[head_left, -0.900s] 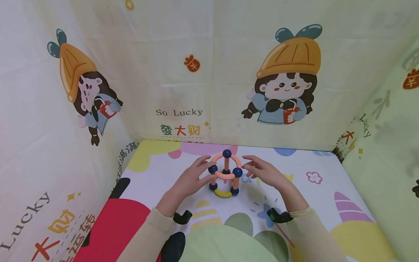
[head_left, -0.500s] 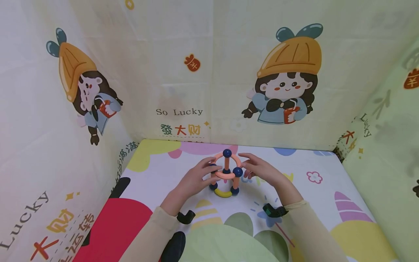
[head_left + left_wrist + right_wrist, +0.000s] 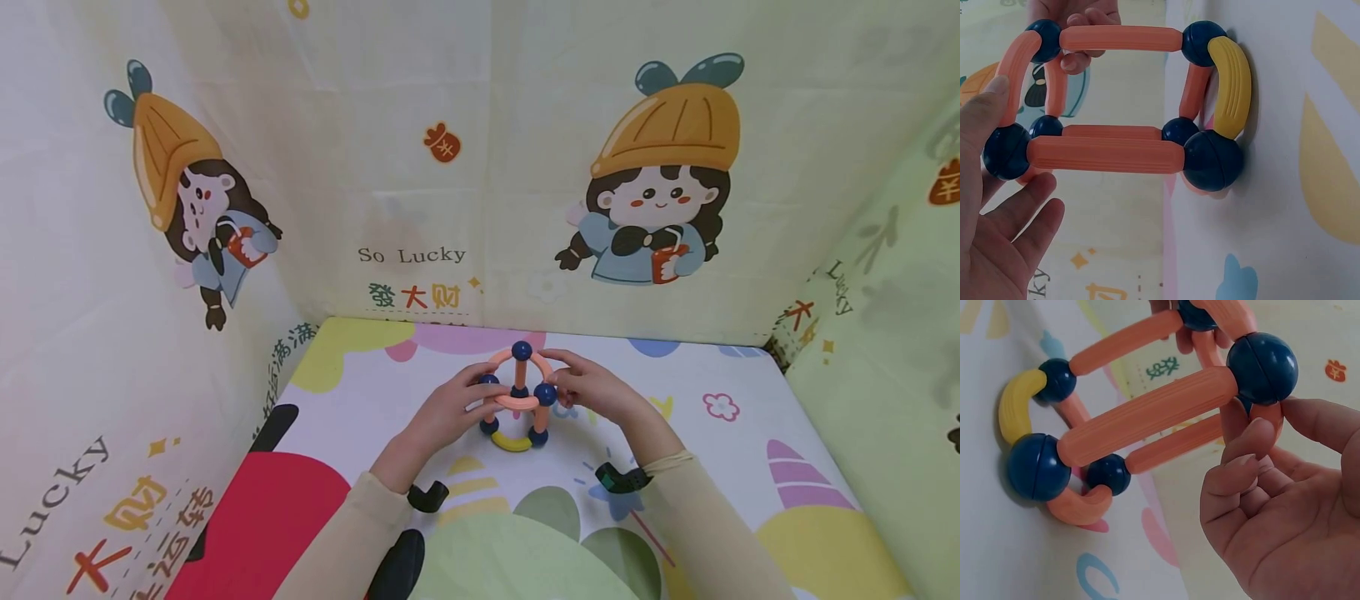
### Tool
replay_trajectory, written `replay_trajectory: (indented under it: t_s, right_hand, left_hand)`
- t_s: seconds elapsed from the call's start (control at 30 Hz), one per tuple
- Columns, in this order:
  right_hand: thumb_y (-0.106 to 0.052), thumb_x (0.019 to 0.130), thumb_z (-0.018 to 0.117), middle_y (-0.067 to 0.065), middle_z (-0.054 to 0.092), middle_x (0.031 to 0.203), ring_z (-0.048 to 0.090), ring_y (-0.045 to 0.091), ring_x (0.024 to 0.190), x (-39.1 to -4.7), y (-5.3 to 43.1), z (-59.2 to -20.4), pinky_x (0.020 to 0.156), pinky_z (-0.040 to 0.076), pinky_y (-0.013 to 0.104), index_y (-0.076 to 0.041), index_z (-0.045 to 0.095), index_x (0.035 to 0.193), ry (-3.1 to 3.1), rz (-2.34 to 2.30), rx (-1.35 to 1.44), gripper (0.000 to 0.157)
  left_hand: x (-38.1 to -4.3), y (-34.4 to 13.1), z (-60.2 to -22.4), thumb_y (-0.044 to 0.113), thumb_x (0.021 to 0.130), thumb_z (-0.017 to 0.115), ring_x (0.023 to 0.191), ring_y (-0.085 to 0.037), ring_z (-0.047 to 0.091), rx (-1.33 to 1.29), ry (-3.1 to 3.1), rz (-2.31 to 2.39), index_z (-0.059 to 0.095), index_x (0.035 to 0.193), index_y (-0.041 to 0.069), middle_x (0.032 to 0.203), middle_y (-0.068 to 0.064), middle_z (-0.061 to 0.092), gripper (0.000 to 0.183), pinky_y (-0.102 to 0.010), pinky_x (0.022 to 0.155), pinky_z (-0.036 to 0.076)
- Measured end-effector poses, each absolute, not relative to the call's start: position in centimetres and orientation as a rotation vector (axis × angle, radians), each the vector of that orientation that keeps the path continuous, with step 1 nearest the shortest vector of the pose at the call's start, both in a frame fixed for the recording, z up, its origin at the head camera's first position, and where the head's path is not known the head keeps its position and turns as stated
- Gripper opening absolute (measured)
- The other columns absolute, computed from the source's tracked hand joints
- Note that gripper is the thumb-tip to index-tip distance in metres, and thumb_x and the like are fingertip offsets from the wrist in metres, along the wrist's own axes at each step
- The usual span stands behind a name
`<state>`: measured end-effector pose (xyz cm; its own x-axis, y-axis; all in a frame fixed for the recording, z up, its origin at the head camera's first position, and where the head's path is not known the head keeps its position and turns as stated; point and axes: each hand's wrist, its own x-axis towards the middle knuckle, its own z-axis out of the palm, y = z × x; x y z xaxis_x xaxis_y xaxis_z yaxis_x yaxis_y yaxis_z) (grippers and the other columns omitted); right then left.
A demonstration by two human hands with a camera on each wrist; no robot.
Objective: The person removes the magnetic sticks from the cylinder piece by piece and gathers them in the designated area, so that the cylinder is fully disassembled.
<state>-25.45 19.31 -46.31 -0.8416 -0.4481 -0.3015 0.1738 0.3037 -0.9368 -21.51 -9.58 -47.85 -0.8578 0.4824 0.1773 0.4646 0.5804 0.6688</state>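
Observation:
A magnetic-stick frame point(image 3: 517, 402) stands on the patterned tabletop. Dark blue balls join its salmon-coloured rods, with three straight rods upright between an upper and a lower ring of curved rods. One lower rod is a yellow curved rod point(image 3: 1234, 87). My left hand point(image 3: 448, 407) holds the upper ring at the left, its thumb on a curved rod beside a blue ball point(image 3: 1007, 153). At the right, my right hand point(image 3: 603, 395) pinches the upper ring just under a blue ball point(image 3: 1262, 367), between thumb and fingers. Its other fingers are curled in.
Printed cloth walls point(image 3: 480, 167) rise at the back and both sides of the tabletop point(image 3: 630, 367). A dark camera mount is worn at the left wrist point(image 3: 427, 497) and another at the right wrist point(image 3: 622, 478).
My right hand has moved left from beside the frame and now grips its upper ring. The left hand has shifted slightly right, closing on the ring. The frame has stayed in place.

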Motion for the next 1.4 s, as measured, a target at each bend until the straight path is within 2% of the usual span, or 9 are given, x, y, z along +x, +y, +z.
replay_trajectory:
  t_s: [0.13,0.37,0.57,0.73,1.13,1.4]
  right_hand:
    - [-0.025,0.102,0.054,0.007,0.054,0.087,0.049,0.023,0.077,-25.2,19.2,-46.3,0.074,0.048,0.031,-0.028,0.039,0.149,1.984,-1.655,-0.222,0.050]
    - [-0.022,0.102,0.054,0.004,0.053,0.085,0.048,0.019,0.072,-25.1,19.0,-46.2,0.069,0.049,0.024,-0.024,0.039,0.150,1.909,-1.747,-0.201,0.050]
    - [-0.022,0.102,0.056,0.004,0.052,0.085,0.048,0.018,0.072,-25.2,18.9,-46.3,0.069,0.049,0.023,-0.023,0.039,0.150,1.907,-1.766,-0.207,0.052]
    - [-0.024,0.099,0.060,0.004,0.052,0.085,0.049,0.018,0.072,-25.3,19.0,-46.5,0.070,0.050,0.025,-0.023,0.036,0.152,1.952,-1.742,-0.216,0.058]
    - [-0.026,0.098,0.062,0.009,0.055,0.095,0.051,0.023,0.079,-25.2,18.9,-46.5,0.076,0.051,0.030,-0.031,0.040,0.150,2.033,-1.691,-0.181,0.056]
    - [-0.035,0.096,0.063,0.009,0.054,0.089,0.053,0.026,0.082,-25.5,19.0,-47.3,0.085,0.047,0.041,-0.034,0.042,0.146,2.136,-1.597,-0.183,0.054]
  left_hand:
    - [-21.6,-9.5,-48.0,0.057,0.091,0.060,0.136,-0.015,0.047,0.796,2.768,1.179,0.058,0.123,0.060,0.152,0.021,0.039,0.032,-0.044,0.102,0.051]
    - [-21.7,-9.5,-47.9,0.055,0.091,0.060,0.134,-0.018,0.049,0.801,2.781,1.126,0.061,0.125,0.053,0.152,0.013,0.041,0.033,-0.048,0.105,0.048]
    - [-21.9,-9.4,-47.9,0.058,0.091,0.058,0.133,-0.017,0.050,0.748,2.744,1.155,0.061,0.123,0.055,0.152,0.015,0.041,0.032,-0.048,0.105,0.048]
    - [-22.0,-9.4,-47.9,0.064,0.089,0.055,0.134,-0.016,0.049,0.743,2.744,1.168,0.060,0.123,0.055,0.151,0.016,0.042,0.035,-0.047,0.105,0.048]
    - [-21.9,-9.5,-47.8,0.060,0.090,0.058,0.136,-0.018,0.046,0.720,2.698,1.201,0.059,0.122,0.058,0.152,0.018,0.041,0.032,-0.049,0.106,0.047]
    - [-22.0,-9.6,-48.0,0.057,0.091,0.060,0.137,-0.020,0.047,0.761,2.700,1.217,0.060,0.123,0.056,0.151,0.017,0.041,0.032,-0.050,0.106,0.047]
